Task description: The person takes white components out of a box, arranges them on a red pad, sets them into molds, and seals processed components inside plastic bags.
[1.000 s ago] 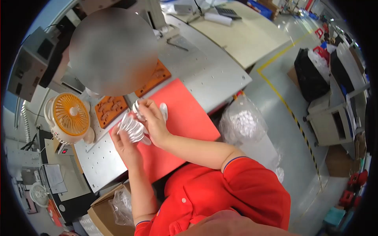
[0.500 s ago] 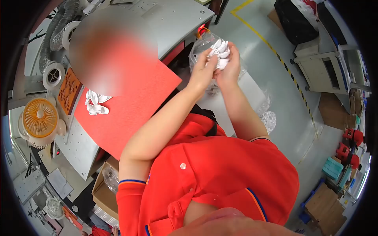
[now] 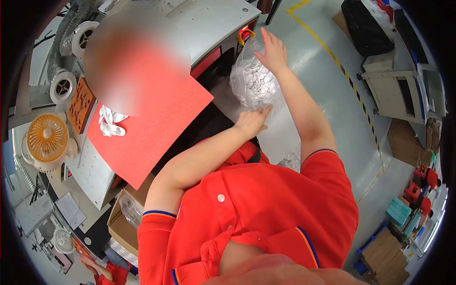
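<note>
A clear plastic bag (image 3: pixel 247 92) full of small white oval plastic pieces (image 3: pixel 261 78) sits on a white surface (image 3: pixel 280 130) beside the workbench. My right hand (image 3: pixel 274 51) is at the bag's far side, fingers spread, holding nothing I can see. At the near edge of the bag is my left hand (image 3: pixel 251 122), its index finger stretched toward the plastic and thumb apart. Whether that finger touches the film is hard to tell. A small group of similar white pieces (image 3: pixel 112 122) lies on the red mat (image 3: pixel 161 128) to the left.
The grey workbench (image 3: pixel 213 23) carries an orange holed block (image 3: pixel 81 105), a yellow-and-white fan (image 3: pixel 47 137) and round duct nozzles (image 3: pixel 62 87). A blurred patch covers part of the mat. Below stands a cardboard box (image 3: pixel 121 221). Another person's arm (image 3: pixel 97 267) shows at lower left.
Both hands held a cluster of white pieces above the bag. They have since parted, the right moving up and the left down, and the pieces now lie in the open bag.
</note>
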`<state>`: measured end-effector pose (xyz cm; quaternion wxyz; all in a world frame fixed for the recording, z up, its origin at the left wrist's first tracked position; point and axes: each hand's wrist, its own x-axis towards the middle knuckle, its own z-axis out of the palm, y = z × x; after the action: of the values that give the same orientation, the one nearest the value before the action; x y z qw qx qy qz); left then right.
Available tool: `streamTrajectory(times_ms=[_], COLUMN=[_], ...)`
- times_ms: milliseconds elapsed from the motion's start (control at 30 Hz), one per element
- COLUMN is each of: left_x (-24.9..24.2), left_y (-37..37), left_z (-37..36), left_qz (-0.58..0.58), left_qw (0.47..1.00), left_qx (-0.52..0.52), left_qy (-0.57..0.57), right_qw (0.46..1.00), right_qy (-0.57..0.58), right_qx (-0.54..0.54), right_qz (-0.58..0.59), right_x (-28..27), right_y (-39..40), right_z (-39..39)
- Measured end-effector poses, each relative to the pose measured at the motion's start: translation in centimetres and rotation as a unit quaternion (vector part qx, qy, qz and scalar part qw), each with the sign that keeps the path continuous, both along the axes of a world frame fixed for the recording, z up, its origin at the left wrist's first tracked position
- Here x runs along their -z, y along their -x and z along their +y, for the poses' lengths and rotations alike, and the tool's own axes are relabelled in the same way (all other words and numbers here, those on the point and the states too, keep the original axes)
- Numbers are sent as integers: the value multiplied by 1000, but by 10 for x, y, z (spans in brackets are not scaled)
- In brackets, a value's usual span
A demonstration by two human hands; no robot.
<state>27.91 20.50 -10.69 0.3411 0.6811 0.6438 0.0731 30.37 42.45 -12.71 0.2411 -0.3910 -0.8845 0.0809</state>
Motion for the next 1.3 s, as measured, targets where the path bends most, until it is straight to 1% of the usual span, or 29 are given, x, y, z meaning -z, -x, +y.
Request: streamTrajectory(times_ms=[33,67,100,133,167,233,267,300,333,367,400,433,467,567,600,633,667,733,767,833,867,900,967,1000,1067,1133,1200,1267,1300], left_x=[8,18,29,36,42,33,28,21,23,27,32,35,40,73,80,53,29,-5,-17,-37,-48,-58,-80,-88,-85,-53,-7,18,16], left_y=[2,6,9,11,13,15,16,16,16,17,18,18,19,28,30,28,29,31,30,25,28,34,43,46,43,31,23,18,19], left_z=[2,6,6,3,-1,-3,-2,0,-1,-1,0,0,0,6,8,5,5,1,-6,-21,-27,-32,-33,-32,-31,-22,-21,-16,-8], left_qz=[-1,44,88,87,93,98,100,101,100,115,130,126,125,106,92,31,32,-148,-147,-236,-238,-243,-274,-299,-342,-321,-211,-226,-225], left_qw=[1000,998,992,992,992,992,988,981,982,977,971,973,979,990,993,990,989,950,951,903,904,888,845,815,812,819,875,849,847], left_qx=[-2,27,57,56,41,27,9,-9,-8,-3,2,3,-6,-40,-61,-132,-133,-209,-206,-253,-254,-264,-289,-304,-316,-399,-408,-477,-480], left_qy=[0,33,67,67,68,72,118,163,161,181,200,195,163,83,38,-48,-49,-180,-176,-254,-250,-286,-357,-392,-353,-257,-153,-39,-36], right_qw=[999,999,992,977,976,984,984,983,977,978,978,977,978,964,935,894,895,868,839,768,726,725,601,598,494,476,442,446,504], right_qy=[-17,-17,42,100,100,57,57,116,174,171,186,202,197,264,342,416,415,420,435,462,473,475,566,567,626,632,573,569,548], right_qx=[1,-1,-3,-4,-4,-15,-15,21,57,59,63,65,66,36,50,65,63,92,105,135,151,156,164,173,208,223,331,307,321], right_qz=[-49,-49,-120,-191,-191,-169,-169,-138,-107,-109,-64,-20,-24,14,83,152,152,250,310,423,476,473,539,539,566,570,605,619,585], right_x=[4,7,9,12,18,28,32,21,12,18,31,36,40,31,24,17,9,-8,-19,-55,-75,-91,-108,-103,-85,-34,4,5,-1], right_y=[6,8,9,10,8,-2,-9,-15,-20,-28,-36,-43,-49,-59,-59,-60,-62,-74,-83,-100,-108,-121,-148,-156,-173,-192,-207,-214,-214], right_z=[5,9,13,17,22,28,31,29,28,32,37,39,42,35,30,26,24,20,16,1,-8,-17,-33,-37,-44,-42,-42,-47,-51])
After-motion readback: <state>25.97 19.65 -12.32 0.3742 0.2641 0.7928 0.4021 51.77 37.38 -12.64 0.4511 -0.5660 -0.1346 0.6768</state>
